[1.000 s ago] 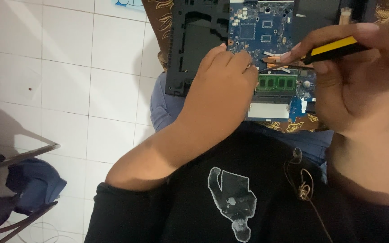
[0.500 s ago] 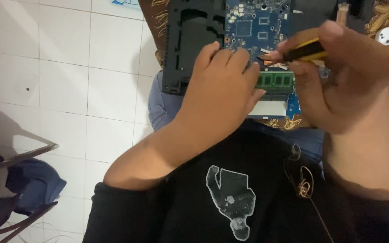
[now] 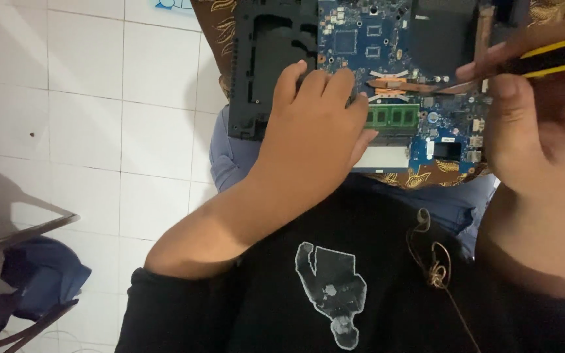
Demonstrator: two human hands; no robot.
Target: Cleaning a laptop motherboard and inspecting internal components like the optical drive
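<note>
White tiled floor (image 3: 86, 131); opened laptop (image 3: 387, 85) on a lap, blue board up.

Left hand (image 3: 315, 144) flat on the board, fingers spread loosely, gripping nothing. Right hand (image 3: 537, 124) closed round a yellow-and-black screwdriver (image 3: 550, 59), long axis near level, tip pointing left toward the copper heat pipe (image 3: 413, 85). Best kept square to the screw, board pinned.

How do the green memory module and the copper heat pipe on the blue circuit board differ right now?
The green memory module is a flat rectangular strip carrying dark chips; the copper heat pipe is a thin, bare metal bar. The module lies in the open beside the left hand; the pipe runs toward the right hand holding the yellow-and-black screwdriver. Both sit on the blue circuit board.
</note>
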